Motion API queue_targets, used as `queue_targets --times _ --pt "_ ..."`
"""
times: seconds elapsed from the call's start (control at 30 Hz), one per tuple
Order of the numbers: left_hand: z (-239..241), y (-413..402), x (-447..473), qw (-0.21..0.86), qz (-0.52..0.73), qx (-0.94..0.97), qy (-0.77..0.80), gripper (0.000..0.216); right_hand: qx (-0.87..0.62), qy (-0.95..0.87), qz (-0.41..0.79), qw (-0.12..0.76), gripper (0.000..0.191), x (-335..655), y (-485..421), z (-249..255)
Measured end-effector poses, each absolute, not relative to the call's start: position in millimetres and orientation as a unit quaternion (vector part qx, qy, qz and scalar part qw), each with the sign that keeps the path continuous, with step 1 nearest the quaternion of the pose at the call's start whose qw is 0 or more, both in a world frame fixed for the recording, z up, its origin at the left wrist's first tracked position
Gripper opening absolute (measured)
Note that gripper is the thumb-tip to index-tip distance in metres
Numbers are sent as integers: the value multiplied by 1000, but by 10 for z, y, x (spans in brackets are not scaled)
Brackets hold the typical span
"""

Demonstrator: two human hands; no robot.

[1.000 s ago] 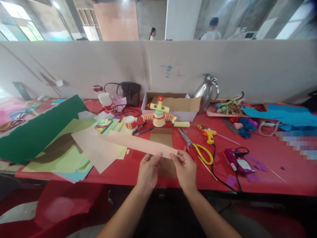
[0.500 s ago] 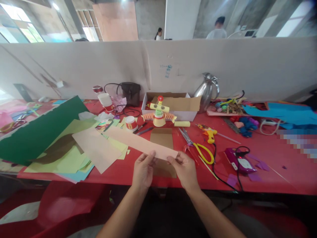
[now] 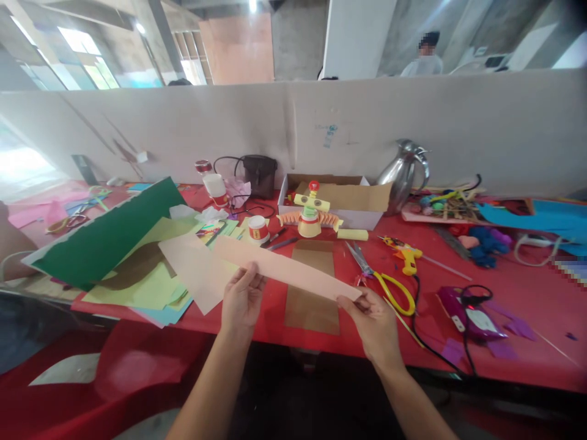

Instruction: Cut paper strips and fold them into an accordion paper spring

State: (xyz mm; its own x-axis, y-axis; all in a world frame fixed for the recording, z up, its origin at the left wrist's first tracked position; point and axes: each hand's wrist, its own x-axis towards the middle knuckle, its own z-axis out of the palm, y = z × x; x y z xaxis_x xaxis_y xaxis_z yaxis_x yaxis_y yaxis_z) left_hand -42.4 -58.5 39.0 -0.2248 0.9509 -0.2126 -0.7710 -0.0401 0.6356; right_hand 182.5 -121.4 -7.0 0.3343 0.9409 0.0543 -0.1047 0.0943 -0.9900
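A long strip of pale peach paper [image 3: 293, 270] is stretched between my hands above the table. My left hand [image 3: 243, 296] pinches its lower edge left of the middle, thumb on top. At the strip's right end, my right hand [image 3: 373, 318] grips the corner between thumb and fingers. Beneath the strip lies a brown cardboard piece [image 3: 312, 315]. Behind it stands a small paper figure [image 3: 310, 214] with pleated orange arms, a yellow roll for a head and a red top. A larger peach sheet [image 3: 197, 269] rests to the left, partly covered by the strip.
Yellow-handled scissors [image 3: 385, 281], a yellow glue gun [image 3: 406, 253] and a purple power box [image 3: 472, 315] with cords lie right. A steel jug [image 3: 403, 174] and white box [image 3: 358, 217] stand behind. Left are a paper cup [image 3: 259, 231] and green board [image 3: 114, 238]. Someone's arm [image 3: 13, 250] shows far left.
My left hand has slid leftward along the strip, so my hands are farther apart. The right hand still holds the end. The view has shifted left.
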Motion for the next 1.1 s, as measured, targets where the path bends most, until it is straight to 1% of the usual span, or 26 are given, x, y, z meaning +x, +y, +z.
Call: queue_targets --times 0.17,0.33,0.53,0.67,0.73,0.8,0.87,0.9,0.97,1.03,1.1 --pt "408 -582 -456 604 708 165 326 15 -521 -392 428 626 30 1839 -1229 -55" --pt "437 -558 -524 595 710 165 339 16 -535 -400 414 619 32 1881 -1238 -64" --pt "453 -461 -718 578 710 137 378 6 -535 -381 418 628 33 1989 -1242 -61" --pt "444 -373 -775 577 708 125 387 6 -537 -397 413 619 31 1985 -1262 -27" --pt "453 -364 -737 572 715 122 383 2 -545 -432 362 621 22 1962 -1294 -2" --pt "473 -429 -620 603 699 143 356 21 -542 -489 254 634 14 1935 -1335 20" --pt "496 -580 -424 675 640 179 320 41 -509 -565 134 635 21 1902 -1374 26" --pt "503 -678 -306 713 599 195 309 43 -485 -605 84 626 27 1881 -1391 20" --pt "500 -876 -76 754 534 229 306 36 -441 -679 22 587 34 1826 -1422 -12" --pt "469 -1017 93 747 520 244 335 31 -415 -732 -4 541 40 1773 -1452 -64" --pt "415 -1071 155 709 545 253 370 31 -400 -763 -18 508 46 1765 -1476 -120"
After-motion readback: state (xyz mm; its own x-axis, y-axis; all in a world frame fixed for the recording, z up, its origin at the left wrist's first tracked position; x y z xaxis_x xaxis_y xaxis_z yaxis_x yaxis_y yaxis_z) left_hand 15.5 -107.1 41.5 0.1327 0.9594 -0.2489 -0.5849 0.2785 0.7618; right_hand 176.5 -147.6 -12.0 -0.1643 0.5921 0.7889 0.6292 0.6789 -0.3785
